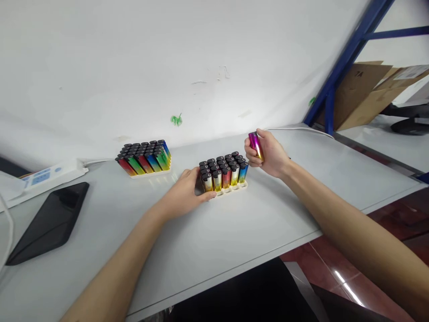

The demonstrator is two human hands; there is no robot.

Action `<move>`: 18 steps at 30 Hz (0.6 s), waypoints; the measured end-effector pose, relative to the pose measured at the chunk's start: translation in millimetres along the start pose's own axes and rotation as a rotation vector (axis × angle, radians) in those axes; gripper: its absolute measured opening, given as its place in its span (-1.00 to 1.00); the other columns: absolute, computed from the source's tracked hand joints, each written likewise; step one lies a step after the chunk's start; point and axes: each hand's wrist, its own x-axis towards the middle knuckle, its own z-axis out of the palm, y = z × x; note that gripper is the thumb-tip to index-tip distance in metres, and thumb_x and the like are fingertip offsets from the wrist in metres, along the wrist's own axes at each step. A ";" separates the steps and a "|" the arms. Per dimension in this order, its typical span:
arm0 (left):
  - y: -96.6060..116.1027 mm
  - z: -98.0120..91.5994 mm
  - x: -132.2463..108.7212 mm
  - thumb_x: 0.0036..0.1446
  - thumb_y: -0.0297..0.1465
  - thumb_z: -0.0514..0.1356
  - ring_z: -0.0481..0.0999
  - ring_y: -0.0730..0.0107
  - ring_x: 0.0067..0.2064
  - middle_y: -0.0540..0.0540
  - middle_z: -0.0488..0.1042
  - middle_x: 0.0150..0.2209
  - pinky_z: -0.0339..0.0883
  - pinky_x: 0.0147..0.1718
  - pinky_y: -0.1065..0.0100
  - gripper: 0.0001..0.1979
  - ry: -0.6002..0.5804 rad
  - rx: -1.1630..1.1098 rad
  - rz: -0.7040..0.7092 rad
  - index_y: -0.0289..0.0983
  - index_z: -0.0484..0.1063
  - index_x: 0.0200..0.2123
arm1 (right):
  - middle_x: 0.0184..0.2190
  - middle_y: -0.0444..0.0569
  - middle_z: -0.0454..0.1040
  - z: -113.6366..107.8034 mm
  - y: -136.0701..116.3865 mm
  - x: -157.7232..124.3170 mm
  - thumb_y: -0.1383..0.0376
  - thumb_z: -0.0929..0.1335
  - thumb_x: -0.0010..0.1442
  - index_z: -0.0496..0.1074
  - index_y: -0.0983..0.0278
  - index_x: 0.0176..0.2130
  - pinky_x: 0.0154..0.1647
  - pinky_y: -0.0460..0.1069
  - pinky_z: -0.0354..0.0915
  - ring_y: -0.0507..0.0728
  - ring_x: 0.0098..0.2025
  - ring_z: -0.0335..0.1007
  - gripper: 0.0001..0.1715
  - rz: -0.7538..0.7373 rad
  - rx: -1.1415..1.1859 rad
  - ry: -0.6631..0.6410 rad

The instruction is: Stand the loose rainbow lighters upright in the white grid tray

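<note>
Raised above the table, my right hand (272,155) is closed around a shiny purple-and-gold lighter (255,144), held tilted with the fingers wrapped round it. My left hand (185,191) grips the left end of a white tray (231,189), thumb along its front edge, the other fingers partly hidden behind. Upright in that tray stand several black-topped lighters (226,178) with metallic silver, gold, red and blue bodies. The front rim of the tray shows a row of shallow scallops. My right hand is to the right of the tray, apart from it.
Farther left, a second white tray (150,173) holds more lighters (144,160), leaning slightly. A black phone (50,219) and a white power strip (50,178) lie at the left. Behind the grey table (208,255) is a white wall. Cardboard boxes (363,96) stand beyond the blue frame (330,103).
</note>
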 end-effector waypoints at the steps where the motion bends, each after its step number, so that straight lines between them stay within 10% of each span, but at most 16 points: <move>1: -0.7 -1.3 -0.3 0.15 -0.04 0.28 0.39 -0.07 0.23 -0.20 0.45 0.15 0.37 0.16 0.03 -0.36 -0.012 -0.014 -0.001 -0.19 0.28 0.21 | -0.56 -0.19 0.24 -0.8 -2.7 -1.7 -0.10 0.34 0.29 0.41 0.23 -0.36 -0.64 -0.07 0.13 -0.03 -0.64 0.09 -0.53 -0.014 -0.035 -0.019; 4: -3.2 -5.7 -0.8 0.13 -0.03 0.29 0.40 -0.09 0.23 -0.21 0.45 0.16 0.37 0.17 -0.01 -0.34 -0.053 -0.047 -0.008 -0.18 0.27 0.22 | -0.43 -0.09 0.39 -3.9 -12.5 -8.7 -0.02 0.45 0.22 0.50 0.25 -0.33 -0.45 -0.04 0.35 0.04 -0.45 0.37 -0.62 -0.105 -0.170 -0.052; 9: -7.4 -10.0 -1.1 0.02 0.01 0.37 0.34 -0.13 0.29 -0.25 0.36 0.24 0.33 0.22 -0.03 -0.12 -0.124 -0.049 -0.005 -0.18 0.16 0.32 | -0.49 -0.14 0.36 -4.4 -23.1 -19.5 0.06 0.53 0.15 0.54 0.22 -0.35 -0.53 -0.07 0.25 -0.02 -0.53 0.25 -0.70 -0.217 -0.301 -0.053; 18: -3.3 -8.1 -4.3 -0.02 -0.09 0.42 0.37 -0.11 0.23 -0.21 0.40 0.16 0.34 0.19 -0.05 -0.18 -0.084 -0.112 0.010 -0.16 0.22 0.26 | -0.38 -0.06 0.51 49.1 14.0 -44.6 0.08 0.62 0.01 0.47 0.14 -0.33 -0.20 0.11 0.32 0.16 -0.33 0.39 -0.63 -0.677 -0.819 0.049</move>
